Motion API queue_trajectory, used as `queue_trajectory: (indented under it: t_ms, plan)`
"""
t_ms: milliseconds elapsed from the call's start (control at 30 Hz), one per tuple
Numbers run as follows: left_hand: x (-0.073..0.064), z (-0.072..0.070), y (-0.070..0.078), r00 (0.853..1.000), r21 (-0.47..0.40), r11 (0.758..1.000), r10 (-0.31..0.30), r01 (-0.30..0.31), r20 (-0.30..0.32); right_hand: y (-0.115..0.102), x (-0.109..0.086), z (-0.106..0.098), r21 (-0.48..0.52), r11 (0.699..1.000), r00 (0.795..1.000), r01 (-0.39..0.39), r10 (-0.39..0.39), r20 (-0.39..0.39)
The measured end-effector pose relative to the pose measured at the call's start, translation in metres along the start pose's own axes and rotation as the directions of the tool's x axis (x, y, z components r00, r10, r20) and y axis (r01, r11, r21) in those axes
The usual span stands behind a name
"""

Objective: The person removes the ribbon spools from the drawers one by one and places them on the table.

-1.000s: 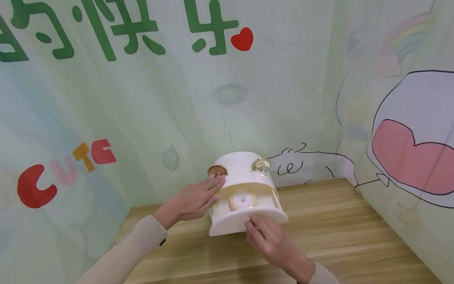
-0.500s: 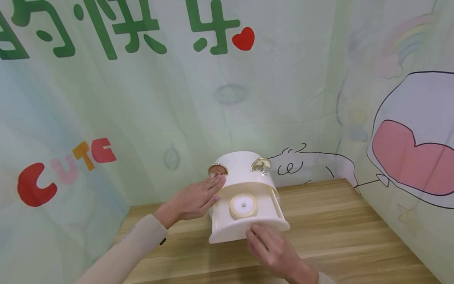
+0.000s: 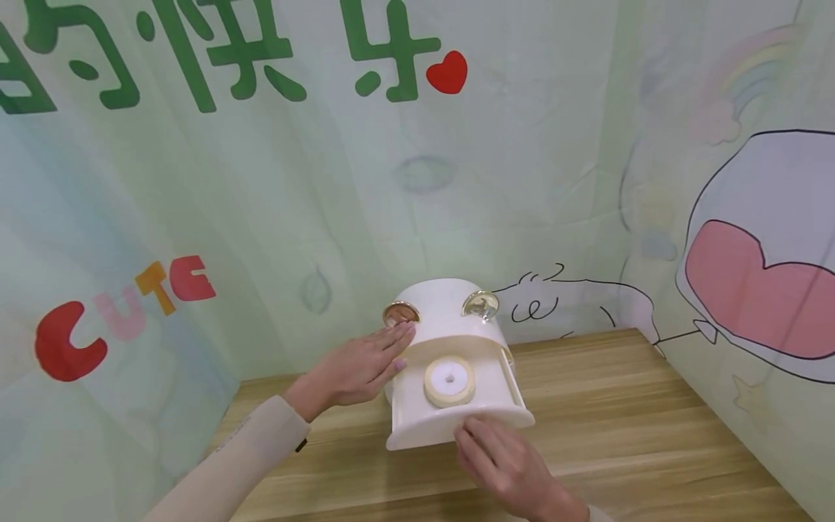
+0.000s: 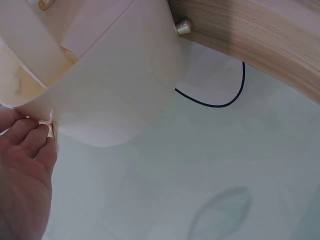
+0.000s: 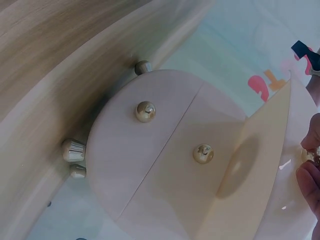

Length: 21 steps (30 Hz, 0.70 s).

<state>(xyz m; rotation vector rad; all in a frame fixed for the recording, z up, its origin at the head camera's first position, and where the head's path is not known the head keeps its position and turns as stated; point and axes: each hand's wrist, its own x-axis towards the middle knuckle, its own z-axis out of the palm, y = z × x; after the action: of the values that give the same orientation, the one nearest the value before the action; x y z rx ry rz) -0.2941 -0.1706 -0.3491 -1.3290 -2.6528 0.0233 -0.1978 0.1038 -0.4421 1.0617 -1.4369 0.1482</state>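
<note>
A white, round-fronted drawer box (image 3: 438, 312) with gold ear-shaped pieces on top stands on the table. Its top drawer (image 3: 417, 431) is pulled out, and a cream roll with a white disc face (image 3: 450, 380) lies inside. My right hand (image 3: 502, 464) pinches the gold knob (image 5: 306, 154) of that drawer, partly hidden by the fingers in the right wrist view. With fingers fairly straight, my left hand (image 3: 355, 368) rests against the box's upper left, fingertips at the left gold ear (image 3: 401, 313). The right gold ear (image 3: 480, 305) is untouched.
Below the pulled-out drawer, two closed drawer fronts carry gold knobs, a lower knob (image 5: 145, 111) and a middle knob (image 5: 203, 153). Short gold feet (image 5: 74, 150) hold the box up on the wooden table (image 3: 607, 406). A printed cloth (image 3: 313, 188) hangs close behind and at the sides.
My right hand has drawn the top drawer out toward me, mostly in the first half second, showing more of the roll. My left hand has stayed at the left ear.
</note>
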Motion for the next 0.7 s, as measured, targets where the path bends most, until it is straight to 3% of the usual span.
queue_trajectory:
  t_ms: [367, 700]
  plan:
    - [-0.001, 0.001, 0.000, 1.000, 0.002, 1.000, -0.005, 0.005, -0.003, 0.004, 0.016, -0.010, 0.064, 0.998, 0.999, -0.027, 0.029, -0.027]
    - [-0.001, 0.000, 0.001, 1.000, 0.010, 1.000, 0.010, -0.010, -0.020, 0.028, 0.040, -0.024, 0.162, 0.985, 0.996, -0.055, 0.066, -0.061]
